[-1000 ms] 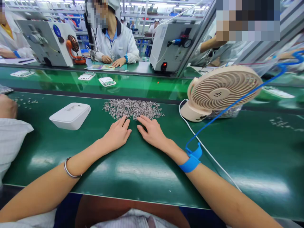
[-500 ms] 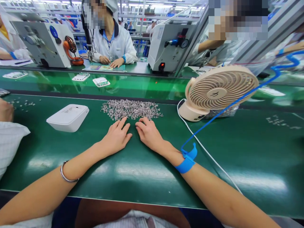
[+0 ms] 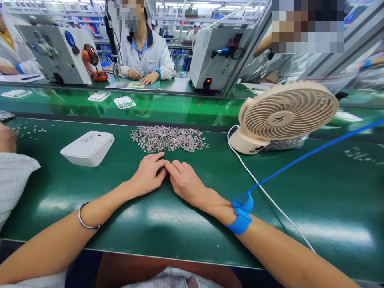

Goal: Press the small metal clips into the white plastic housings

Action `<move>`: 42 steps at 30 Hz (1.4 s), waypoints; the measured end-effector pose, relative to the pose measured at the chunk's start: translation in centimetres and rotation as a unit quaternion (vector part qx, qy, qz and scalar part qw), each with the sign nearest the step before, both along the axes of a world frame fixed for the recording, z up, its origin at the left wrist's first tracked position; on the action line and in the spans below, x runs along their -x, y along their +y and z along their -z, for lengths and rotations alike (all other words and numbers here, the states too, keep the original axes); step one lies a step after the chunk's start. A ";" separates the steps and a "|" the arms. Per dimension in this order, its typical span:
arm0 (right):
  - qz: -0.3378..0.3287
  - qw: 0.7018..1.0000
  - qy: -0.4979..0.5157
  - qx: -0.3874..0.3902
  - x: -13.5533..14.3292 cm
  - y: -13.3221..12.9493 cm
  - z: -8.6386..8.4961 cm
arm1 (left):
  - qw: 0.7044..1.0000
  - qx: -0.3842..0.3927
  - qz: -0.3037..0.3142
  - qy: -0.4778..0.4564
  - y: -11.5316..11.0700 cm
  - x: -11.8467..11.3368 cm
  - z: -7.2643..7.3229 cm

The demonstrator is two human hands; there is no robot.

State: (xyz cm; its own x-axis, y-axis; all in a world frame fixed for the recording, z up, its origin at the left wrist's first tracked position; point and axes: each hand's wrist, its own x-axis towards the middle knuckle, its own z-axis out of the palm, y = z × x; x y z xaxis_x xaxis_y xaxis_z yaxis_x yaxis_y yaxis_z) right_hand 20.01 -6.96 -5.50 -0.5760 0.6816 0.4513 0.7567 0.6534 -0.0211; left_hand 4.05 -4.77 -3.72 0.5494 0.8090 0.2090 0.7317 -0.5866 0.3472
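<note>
A wide heap of small silvery metal pieces (image 3: 169, 138) lies on the green tabletop (image 3: 144, 224). Just in front of it, my left hand (image 3: 149, 172) has its fingers bent and its thumb close to the index finger. Its fingertips meet those of my right hand (image 3: 186, 182), whose fingers are curled and pressed together. Anything held between the fingertips is too small or hidden to make out. A metal bangle (image 3: 85, 218) circles my left forearm. Around my right wrist sits a blue strap (image 3: 241, 216) with a blue cord (image 3: 300, 160) leading off right.
Left of the heap stands a white plastic box (image 3: 88, 148). A beige fan (image 3: 283, 116) and its white cable (image 3: 270, 198) are on the right. Circuit boards in white trays (image 3: 124, 102) lie on the green strip beyond. Co-workers sit across and at left, near grey machines (image 3: 214, 60).
My hands have drawn back from the heap's edge, and the fingertips have come together. The blue cord is now stretched straighter. The view has shifted slightly.
</note>
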 end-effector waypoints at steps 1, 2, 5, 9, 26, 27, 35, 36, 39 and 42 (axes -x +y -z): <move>-0.002 1.000 -0.001 -0.002 0.1 -0.1 0.0 | 1.000 0.004 -0.001 -0.005 0.0 0.0 -0.1; 0.000 1.000 -0.001 -0.005 0.1 -0.1 0.0 | 1.000 0.006 -0.001 -0.008 0.0 0.0 -0.2; 0.008 1.000 -0.002 -0.020 0.1 -0.2 -0.1 | 1.000 0.008 -0.003 -0.011 0.0 0.0 -0.3; 0.013 0.999 0.008 -0.039 0.1 -0.1 -0.1 | 1.000 0.015 -0.001 -0.004 0.0 0.0 -0.4; 0.023 0.998 0.060 0.001 0.0 0.2 0.0 | 1.000 0.019 0.000 -0.020 0.1 0.0 -0.3; 0.029 0.997 0.070 0.010 0.0 0.3 0.1 | 0.999 0.018 -0.004 -0.026 0.1 0.0 -0.3; 0.069 0.993 0.090 0.040 0.0 0.5 0.2 | 0.999 0.017 -0.009 -0.048 0.0 -0.1 -0.4; 0.071 0.992 0.090 0.043 0.0 0.5 0.2 | 0.999 0.015 -0.007 -0.049 0.0 -0.1 -0.4; 0.078 0.992 0.087 0.050 0.0 0.5 0.1 | 0.999 0.006 -0.007 -0.051 -0.1 -0.1 -0.3; 0.085 0.991 0.082 0.062 0.0 0.5 -0.1 | 0.999 -0.001 -0.005 -0.051 0.0 -0.1 -0.2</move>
